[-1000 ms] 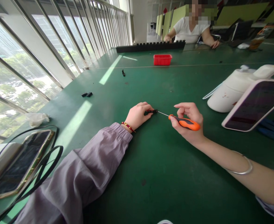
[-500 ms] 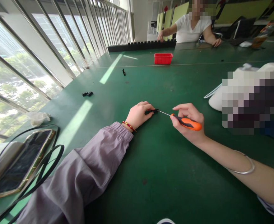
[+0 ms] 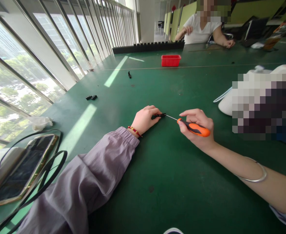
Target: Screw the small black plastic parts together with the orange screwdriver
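Note:
My left hand (image 3: 147, 119) pinches a small black part (image 3: 160, 115) low over the green table (image 3: 172, 169); the fingers cover some of it, and I cannot make out its kind. In my right hand (image 3: 198, 125) is a screwdriver (image 3: 196, 128) with an orange and black handle. Its thin metal shaft points left, and the tip meets the right end of the black part. The thumb lies along the handle, while the index finger stretches above it.
Small black pieces (image 3: 91, 97) lie at the left, another black piece (image 3: 129, 75) farther back. Beyond are a red bin (image 3: 171, 60) and a long black rack (image 3: 147, 48), with a person (image 3: 201, 31) behind. A phone (image 3: 26, 169) and black cables (image 3: 57, 162) occupy the near left.
The person across the table has lifted a hand from the black rack. My hands, the black part and the screwdriver stay almost where they were.

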